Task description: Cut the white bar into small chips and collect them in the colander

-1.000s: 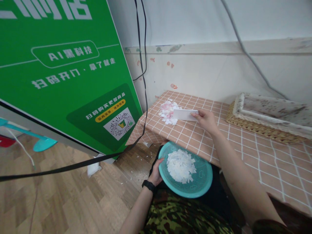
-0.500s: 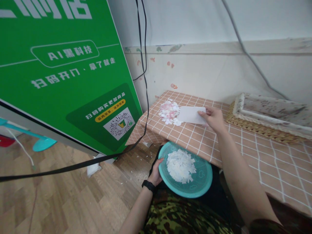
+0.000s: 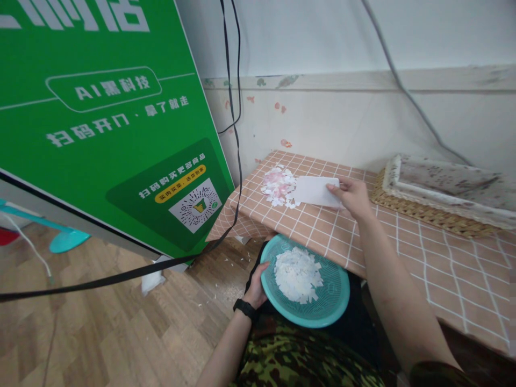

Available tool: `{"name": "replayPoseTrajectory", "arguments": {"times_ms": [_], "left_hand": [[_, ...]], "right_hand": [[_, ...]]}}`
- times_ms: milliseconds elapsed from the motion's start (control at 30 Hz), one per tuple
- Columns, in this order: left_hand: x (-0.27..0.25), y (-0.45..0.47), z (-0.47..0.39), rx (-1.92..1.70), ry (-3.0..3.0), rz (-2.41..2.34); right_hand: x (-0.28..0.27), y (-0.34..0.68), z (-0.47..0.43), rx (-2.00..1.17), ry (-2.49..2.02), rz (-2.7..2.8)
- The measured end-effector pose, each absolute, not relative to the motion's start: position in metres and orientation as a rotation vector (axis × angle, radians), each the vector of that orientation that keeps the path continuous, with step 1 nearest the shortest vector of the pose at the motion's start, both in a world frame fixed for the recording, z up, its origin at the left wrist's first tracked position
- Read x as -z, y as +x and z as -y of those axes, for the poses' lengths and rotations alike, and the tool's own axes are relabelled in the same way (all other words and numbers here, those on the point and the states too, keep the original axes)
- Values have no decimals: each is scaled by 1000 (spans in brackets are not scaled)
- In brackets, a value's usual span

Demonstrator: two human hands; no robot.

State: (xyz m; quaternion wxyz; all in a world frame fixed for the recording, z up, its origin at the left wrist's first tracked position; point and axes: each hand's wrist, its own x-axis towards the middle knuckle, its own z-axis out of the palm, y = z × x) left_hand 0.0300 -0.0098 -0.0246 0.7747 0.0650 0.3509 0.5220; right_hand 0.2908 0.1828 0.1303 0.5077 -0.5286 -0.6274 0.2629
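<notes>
A white card (image 3: 316,191) lies nearly flat over the checked tablecloth, pinched at its right end by my right hand (image 3: 351,196). Its left edge meets a pile of white and pink paper scraps (image 3: 279,184) near the table's back left corner. Below the table's front edge, my left hand (image 3: 257,285) grips the left rim of a teal plastic basket (image 3: 336,293), thumb over the rim and fingers hidden underneath. A heap of white paper scraps (image 3: 297,275) sits inside the basket, which rests about my lap.
A lined wicker basket (image 3: 435,212) stands on the tablecloth (image 3: 407,252) at the right, against the wall. On the left rises a large green cabinet panel (image 3: 100,177). A black strap (image 3: 121,278) crosses in front of it. Small scraps dot the wooden floor (image 3: 133,333).
The view has shifted very slightly. Both hands, the card and the two heaps of scraps stay practically in place relative to the table.
</notes>
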Motion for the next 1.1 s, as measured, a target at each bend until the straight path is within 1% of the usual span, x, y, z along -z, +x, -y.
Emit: {"name": "replayPoseTrajectory", "arguments": {"times_ms": [133,300,500,900,1000,1100], "left_hand": [[25,30,9,-1148,159,-781],[26,31,9,-1145,171,-791],[25,30,9,-1152,155,-788],[26,30,10,-1141,153,-771],[26,29,10,-1140,156,-769],[28,29,10,-1135,151,-763]], "right_hand": [[-128,294,-184,-666,-1289,1432],[-123,294,-188,-616,-1340,1506],[-125,296,-187,-687,-1340,1577],[-121,300,-193,-499,-1442,1534],[-123,293,-189,-573,-1395,1452],[-123,282,-186,-770,-1319,1471]]}}
